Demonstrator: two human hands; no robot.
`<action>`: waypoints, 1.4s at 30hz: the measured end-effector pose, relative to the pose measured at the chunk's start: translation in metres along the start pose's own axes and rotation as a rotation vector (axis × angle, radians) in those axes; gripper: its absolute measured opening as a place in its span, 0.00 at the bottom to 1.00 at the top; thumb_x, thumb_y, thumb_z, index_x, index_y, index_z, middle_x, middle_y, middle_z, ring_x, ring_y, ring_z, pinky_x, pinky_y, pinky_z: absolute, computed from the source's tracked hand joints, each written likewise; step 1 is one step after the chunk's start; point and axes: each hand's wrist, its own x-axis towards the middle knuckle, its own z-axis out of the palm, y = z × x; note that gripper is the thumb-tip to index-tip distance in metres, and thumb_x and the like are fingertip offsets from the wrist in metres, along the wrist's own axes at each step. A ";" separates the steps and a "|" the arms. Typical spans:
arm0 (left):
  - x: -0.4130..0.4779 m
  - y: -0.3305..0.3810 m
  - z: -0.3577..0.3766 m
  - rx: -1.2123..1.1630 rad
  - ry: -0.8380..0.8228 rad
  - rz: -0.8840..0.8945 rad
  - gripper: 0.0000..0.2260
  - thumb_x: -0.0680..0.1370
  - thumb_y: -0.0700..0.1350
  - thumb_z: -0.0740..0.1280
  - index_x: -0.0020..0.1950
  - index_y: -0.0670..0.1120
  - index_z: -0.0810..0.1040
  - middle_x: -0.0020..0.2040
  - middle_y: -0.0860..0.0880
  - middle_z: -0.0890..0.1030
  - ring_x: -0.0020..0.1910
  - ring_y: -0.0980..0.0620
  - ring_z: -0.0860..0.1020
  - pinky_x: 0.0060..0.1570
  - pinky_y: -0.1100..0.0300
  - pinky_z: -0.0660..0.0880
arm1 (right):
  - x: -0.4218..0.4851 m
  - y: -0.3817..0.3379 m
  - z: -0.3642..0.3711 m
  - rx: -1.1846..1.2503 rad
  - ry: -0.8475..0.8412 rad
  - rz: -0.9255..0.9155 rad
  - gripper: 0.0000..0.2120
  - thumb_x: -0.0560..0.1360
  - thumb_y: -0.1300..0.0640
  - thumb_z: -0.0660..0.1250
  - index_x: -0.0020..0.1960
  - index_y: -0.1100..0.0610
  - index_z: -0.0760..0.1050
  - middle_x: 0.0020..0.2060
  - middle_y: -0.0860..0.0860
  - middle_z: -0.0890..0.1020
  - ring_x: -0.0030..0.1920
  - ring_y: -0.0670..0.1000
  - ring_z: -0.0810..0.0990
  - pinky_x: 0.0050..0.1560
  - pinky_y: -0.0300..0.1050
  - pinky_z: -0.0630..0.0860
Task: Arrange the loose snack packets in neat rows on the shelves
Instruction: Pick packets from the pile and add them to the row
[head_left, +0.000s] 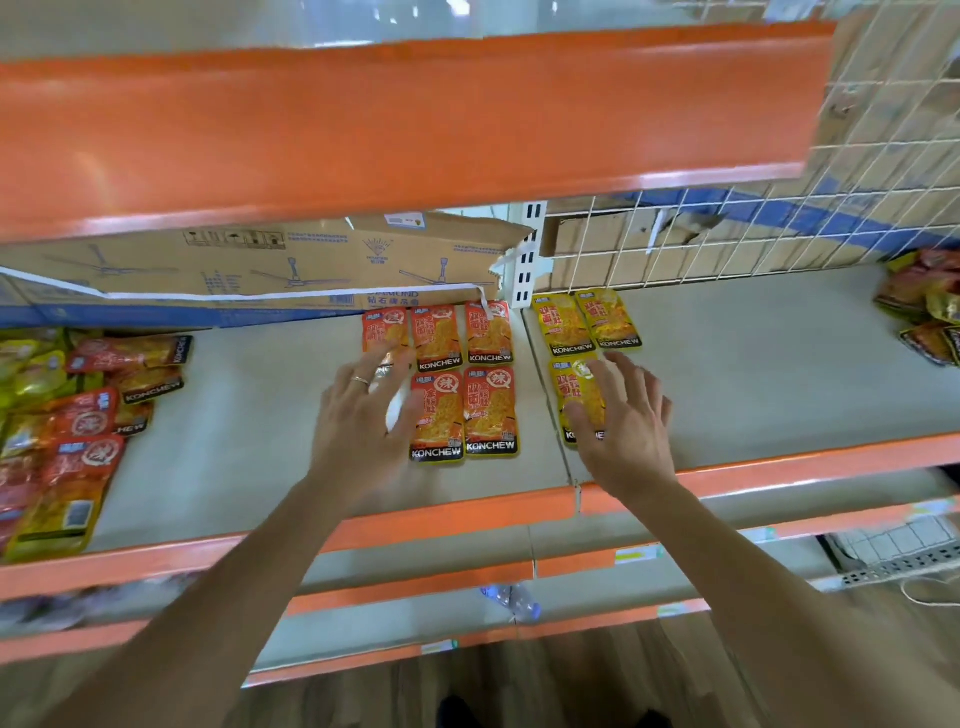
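Red snack packets (465, 379) lie flat in two rows on the grey shelf (249, 415), left of the shelf seam. Yellow packets (587, 322) lie in a short row right of the seam. My left hand (363, 421) hovers with spread fingers over the left end of the red rows, partly hiding one packet. My right hand (623, 415) rests with straight fingers on a single yellow packet (579, 389) in the front row. A loose heap of red and yellow packets (67, 415) lies at the shelf's left end.
Another loose pile of packets (924, 306) sits at the far right of the shelf. A flat cardboard box (270, 270) stands along the back left, wire mesh (727, 244) behind the right bay. An orange shelf edge (389, 130) overhangs above. A plastic bottle (511, 600) lies on a lower shelf.
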 end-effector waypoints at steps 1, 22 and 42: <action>-0.001 0.014 -0.002 0.007 -0.014 0.021 0.24 0.82 0.59 0.53 0.75 0.51 0.70 0.76 0.49 0.68 0.72 0.43 0.67 0.68 0.42 0.67 | 0.001 0.000 -0.006 -0.004 -0.013 -0.013 0.28 0.77 0.37 0.52 0.72 0.48 0.66 0.74 0.50 0.65 0.73 0.56 0.61 0.68 0.62 0.62; 0.040 0.386 0.090 0.047 -0.111 0.297 0.33 0.78 0.69 0.48 0.77 0.53 0.65 0.78 0.51 0.65 0.77 0.44 0.62 0.73 0.41 0.59 | -0.023 0.219 -0.247 -0.103 0.085 0.038 0.33 0.76 0.34 0.49 0.78 0.45 0.58 0.79 0.46 0.55 0.78 0.53 0.51 0.74 0.57 0.52; 0.113 0.576 0.215 -0.035 -0.235 0.600 0.30 0.80 0.67 0.52 0.77 0.53 0.66 0.79 0.52 0.64 0.75 0.44 0.65 0.72 0.36 0.59 | -0.017 0.398 -0.335 -0.245 -0.024 0.287 0.35 0.76 0.32 0.49 0.80 0.41 0.48 0.80 0.42 0.46 0.79 0.50 0.45 0.75 0.57 0.49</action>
